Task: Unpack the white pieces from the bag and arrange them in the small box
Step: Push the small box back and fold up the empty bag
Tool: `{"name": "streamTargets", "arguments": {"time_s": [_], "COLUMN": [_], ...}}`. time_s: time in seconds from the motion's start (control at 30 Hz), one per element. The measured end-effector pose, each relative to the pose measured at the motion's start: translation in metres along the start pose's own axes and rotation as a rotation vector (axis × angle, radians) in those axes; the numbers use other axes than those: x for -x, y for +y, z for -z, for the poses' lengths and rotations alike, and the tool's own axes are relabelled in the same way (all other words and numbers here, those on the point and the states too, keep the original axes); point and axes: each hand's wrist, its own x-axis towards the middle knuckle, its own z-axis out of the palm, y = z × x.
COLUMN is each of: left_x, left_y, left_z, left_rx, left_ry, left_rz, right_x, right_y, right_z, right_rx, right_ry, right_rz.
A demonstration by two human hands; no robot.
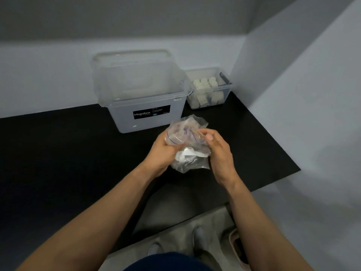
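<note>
Head: left hand seemingly grips bag.

On the left hand the fingers slip out of sight behind the crumpled bag, and whatever shows white inside it is a smear. The label on the big box has fine print too small to read. The pieces in the small box blur together, uncountable.
</note>
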Motion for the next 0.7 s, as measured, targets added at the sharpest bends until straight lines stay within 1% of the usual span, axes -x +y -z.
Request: {"name": "streamTargets", "arguments": {"time_s": [0.03,0.1,0.17,0.2,0.27,0.3,0.4,0.47,0.57,0.63,0.7], "left_x": [-0.001,-0.002,-0.001,0.001,0.007,0.011,0.019,0.026,0.04,0.048,0.052], "left_y": [0.0,-0.002,-0.002,-0.001,-0.006,-0.01,-0.022,-0.026,-0.02,-0.015,-0.012], "left_z": [-0.001,-0.005,-0.014,-0.019,-0.028,-0.034,-0.049,-0.06,-0.085,-0.11,-0.137], "left_rx": [-0.015,-0.003,0.03,0.001,-0.176,-0.268,-0.387,-0.352,-0.15,-0.01,0.02], "left_ry": [0.049,0.089,0.058,0.024,-0.071,-0.136,-0.318,-0.414,-0.502,-0.476,-0.364], "left_rz": [-0.029,-0.08,-0.11,-0.129,-0.172,-0.171,-0.094,-0.052,0.073,0.112,0.12], "right_x": [0.008,0.024,0.039,0.044,0.048,0.048,0.049,0.052,0.057,0.063,0.075], "right_y": [0.004,0.011,0.013,0.013,0.008,0.004,-0.009,-0.014,-0.017,-0.018,-0.02], "right_z": [0.004,0.01,0.011,0.01,0.01,0.01,0.016,0.023,0.037,0.049,0.06], "right_rx": [-0.03,-0.046,-0.055,-0.089,-0.155,-0.166,-0.112,-0.05,-0.029,-0.018,0.002], "right_ry": [0.025,0.139,0.245,0.251,0.235,0.255,0.389,0.475,0.588,0.675,0.702], "right_rz": [-0.007,-0.019,-0.062,-0.081,-0.068,-0.052,0.011,0.057,0.092,0.089,0.105]}}
